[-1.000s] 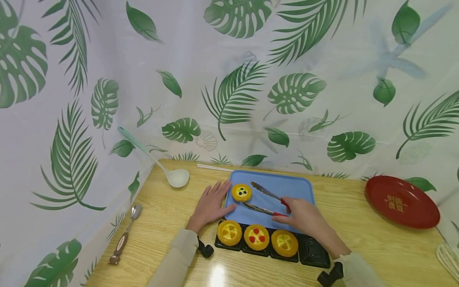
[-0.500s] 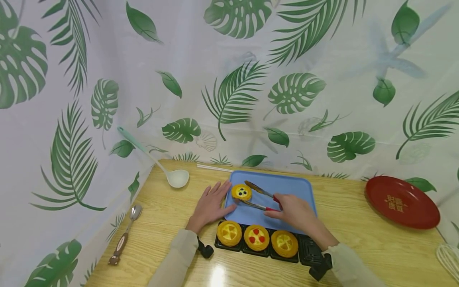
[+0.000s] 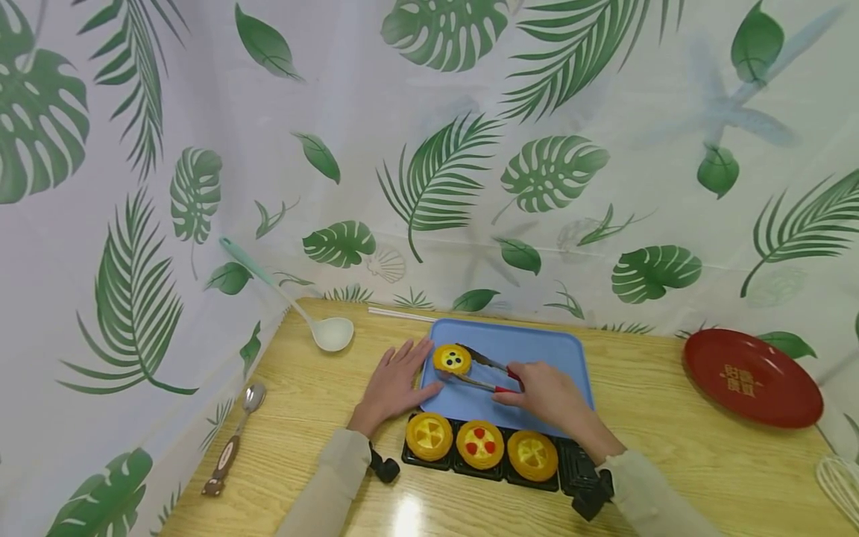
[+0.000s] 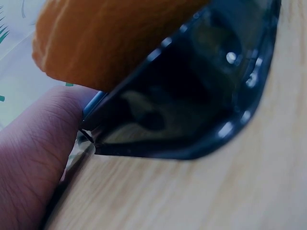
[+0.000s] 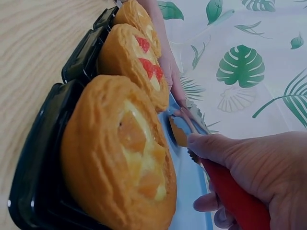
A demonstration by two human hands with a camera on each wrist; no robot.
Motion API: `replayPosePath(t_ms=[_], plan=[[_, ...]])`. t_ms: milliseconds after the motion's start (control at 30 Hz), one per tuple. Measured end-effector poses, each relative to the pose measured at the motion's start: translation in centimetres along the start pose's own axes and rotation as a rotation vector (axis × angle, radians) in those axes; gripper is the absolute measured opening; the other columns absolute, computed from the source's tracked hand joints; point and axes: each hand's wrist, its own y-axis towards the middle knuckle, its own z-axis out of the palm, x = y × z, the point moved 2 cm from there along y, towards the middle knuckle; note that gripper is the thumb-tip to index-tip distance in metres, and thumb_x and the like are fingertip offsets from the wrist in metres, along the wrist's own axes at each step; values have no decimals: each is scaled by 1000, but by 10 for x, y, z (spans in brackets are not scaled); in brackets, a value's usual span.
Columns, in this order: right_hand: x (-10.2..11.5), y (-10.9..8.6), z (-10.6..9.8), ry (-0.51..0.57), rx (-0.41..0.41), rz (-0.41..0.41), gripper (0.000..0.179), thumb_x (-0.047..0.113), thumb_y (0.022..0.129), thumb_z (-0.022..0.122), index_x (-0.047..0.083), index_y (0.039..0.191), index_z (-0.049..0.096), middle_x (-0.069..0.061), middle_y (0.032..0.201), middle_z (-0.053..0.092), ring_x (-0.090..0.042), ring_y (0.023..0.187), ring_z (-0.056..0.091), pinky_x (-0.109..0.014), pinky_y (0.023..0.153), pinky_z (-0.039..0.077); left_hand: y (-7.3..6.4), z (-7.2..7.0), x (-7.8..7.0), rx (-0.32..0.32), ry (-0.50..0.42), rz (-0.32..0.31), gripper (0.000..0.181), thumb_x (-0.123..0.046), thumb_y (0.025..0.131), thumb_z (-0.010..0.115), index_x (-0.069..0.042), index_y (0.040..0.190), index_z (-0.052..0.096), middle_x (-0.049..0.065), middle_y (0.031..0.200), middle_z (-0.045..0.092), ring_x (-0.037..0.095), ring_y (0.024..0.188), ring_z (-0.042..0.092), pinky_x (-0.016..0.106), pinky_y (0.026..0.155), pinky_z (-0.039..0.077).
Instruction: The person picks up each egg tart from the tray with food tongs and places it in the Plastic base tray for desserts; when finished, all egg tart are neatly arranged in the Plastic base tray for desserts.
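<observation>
My right hand [image 3: 553, 399] grips the red-handled metal tongs [image 3: 478, 384] over the blue tray [image 3: 530, 347]. The tongs' two arms lie on either side of an egg tart with dark berry dots [image 3: 452, 359] at the tray's left end. In the right wrist view, thumb and fingers curl about the red handle [image 5: 235, 196]. My left hand [image 3: 396, 380] rests with extended fingers along the tray's left edge, its thumb over the rim. In front, a black plastic holder [image 3: 584, 470] bears a yellow-topped tart [image 3: 429, 436], a red-dotted tart [image 3: 479, 445] and another yellow-topped tart [image 3: 532, 455].
A pale ladle [image 3: 333, 334] leans against the patterned cloth at the back left, near white chopsticks [image 3: 403, 314]. A spoon with a brown handle [image 3: 228, 455] lies at the left. The red oval plate [image 3: 751, 379] sits far right, above a white cord [image 3: 839, 485].
My right hand has moved left with the tongs, and their arms have closed in around the berry-dotted tart. The left hand and the tarts have stayed put.
</observation>
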Motion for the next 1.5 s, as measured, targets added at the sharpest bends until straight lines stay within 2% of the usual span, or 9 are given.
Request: replayPosePath(t_ms=[667,833,1167,1300,1500], plan=[[-4,-22,-17,19,-47,0,40,47,89,81,19,79,54,6,58,43,-11,50,39,-26,48,25,2,1,-1,5,2,-3,90,-73,99,44,-22,169,20,-6,174,19,25,161,17,54,128,15],[-7,-35,-24,10,-62,1,38,46,89,81,20,81,55,6,59,42,-10,50,37,-25,47,25,1,0,-2,-3,1,4,90,-72,99,45,-21,169,22,-5,174,20,27,160,19,55,128,15],[-16,-71,-39,-25,-108,34,41,56,88,78,24,80,54,10,62,43,-9,50,35,-24,47,23,2,0,-1,8,21,5,90,-74,99,43,-22,169,20,-6,174,18,27,161,18,55,128,15],[-17,-84,-44,-23,-99,71,41,59,88,76,23,84,57,10,63,44,-10,52,37,-25,48,25,1,-1,-2,10,13,2,90,-73,99,45,-23,169,20,-6,175,17,27,161,18,55,128,14],[-21,-103,-49,-20,-94,120,38,56,87,79,20,94,67,12,64,44,-10,53,37,-25,47,25,0,0,-1,14,1,-2,90,-72,99,45,-22,169,20,-6,175,18,28,161,18,56,128,14]])
